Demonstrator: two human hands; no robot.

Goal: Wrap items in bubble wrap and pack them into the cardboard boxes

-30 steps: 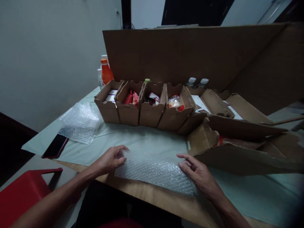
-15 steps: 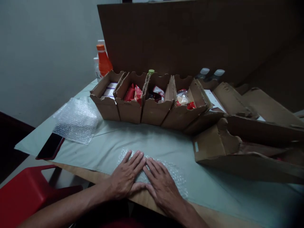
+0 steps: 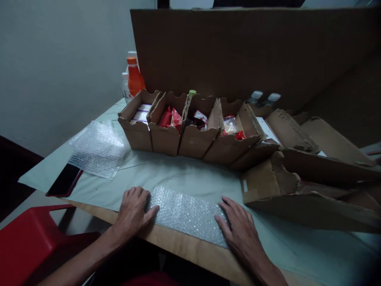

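A flat strip of bubble wrap (image 3: 187, 214) lies on the cloth along the table's front edge. At its left end rests my left hand (image 3: 133, 208), palm down, with the fingers slightly bent and the thumb stretched apart onto the wrap's edge. My right hand (image 3: 239, 224) is at the opposite end, fingers apart, their tips touching or just over the wrap's right edge. Neither hand is closed around anything. More bubble wrap sheets (image 3: 99, 149) lie farther left, partly over a dark phone (image 3: 64, 180).
Several cardboard bins (image 3: 165, 139) with red packets and small boxes stand in a row behind. A larger cardboard box (image 3: 262, 182) is on the right. An orange bottle (image 3: 135, 77) stands at the back left, and a red stool (image 3: 38, 234) below the table's left side.
My hands were together over the middle of the bubble wrap; now they have spread to its two ends, left hand leftward and right hand rightward. The view has shifted slightly.
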